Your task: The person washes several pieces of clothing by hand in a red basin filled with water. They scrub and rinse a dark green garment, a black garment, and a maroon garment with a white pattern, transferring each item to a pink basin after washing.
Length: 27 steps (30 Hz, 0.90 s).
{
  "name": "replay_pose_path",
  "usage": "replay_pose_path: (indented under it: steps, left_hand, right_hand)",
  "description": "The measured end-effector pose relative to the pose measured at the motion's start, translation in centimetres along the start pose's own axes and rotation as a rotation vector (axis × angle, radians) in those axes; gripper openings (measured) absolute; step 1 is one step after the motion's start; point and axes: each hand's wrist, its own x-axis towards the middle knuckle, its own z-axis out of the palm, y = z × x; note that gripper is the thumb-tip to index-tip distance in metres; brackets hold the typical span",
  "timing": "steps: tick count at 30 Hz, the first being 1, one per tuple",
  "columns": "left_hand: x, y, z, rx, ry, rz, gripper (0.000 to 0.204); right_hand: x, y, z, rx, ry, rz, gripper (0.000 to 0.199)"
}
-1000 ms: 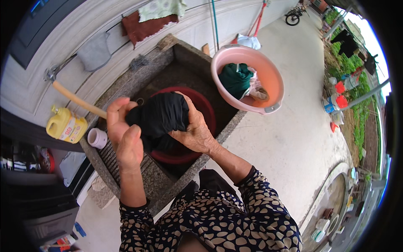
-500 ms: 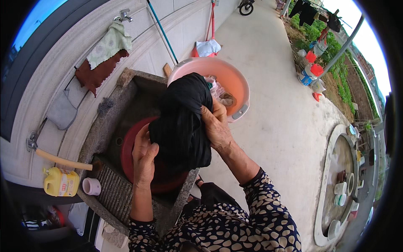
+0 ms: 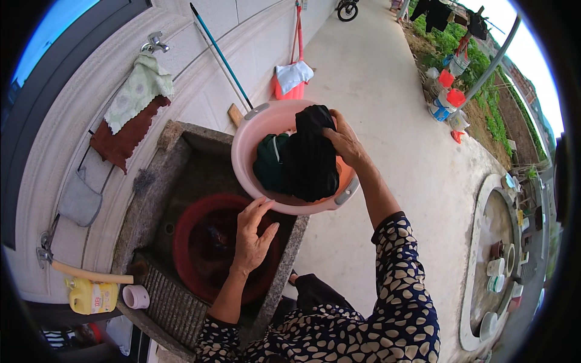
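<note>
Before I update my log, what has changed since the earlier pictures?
The black cloth went from above the red basin rightward and away to the pink tub. The right hand still grips it; the left hand has let go. The green cloth stays in the tub.

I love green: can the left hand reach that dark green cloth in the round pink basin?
Probably yes: the empty left hand is near the basin; bunched black cloth leaves some green cloth uncovered.

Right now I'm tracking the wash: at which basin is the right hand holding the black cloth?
The pink basin with grey handles, where the dark green cloth lies; the dark red basin stands inside the stone sink.
</note>
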Motion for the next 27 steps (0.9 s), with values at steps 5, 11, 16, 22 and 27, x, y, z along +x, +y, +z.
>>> replay_pose_path:
  steps: [5,11,16,22,27]
  left_hand:
    - [0.8,-0.6,1.9,0.369,-0.052,0.067,0.052]
    - [1.1,-1.3,3.2,0.278,-0.001,0.08,0.056]
    - [-0.5,-2.2,1.3,0.248,0.129,0.003,0.059]
    - [-11.0,-11.6,-1.3,0.174,0.326,-0.633,0.048]
    - [-18.9,-17.9,-2.0,0.063,0.363,-1.11,0.054]
  right_hand:
    - [-0.8,1.1,1.3,-0.757,-0.115,0.055,0.073]
    - [-2.7,1.0,2.2,-1.011,-0.169,0.021,0.069]
    - [-5.4,-4.9,5.8,-0.64,0.038,-0.452,0.05]
    - [-11.6,-5.8,16.4,-0.185,-0.656,-0.607,0.024]
    - [-9.8,3.8,27.8,-0.488,-0.967,-0.187,0.035]
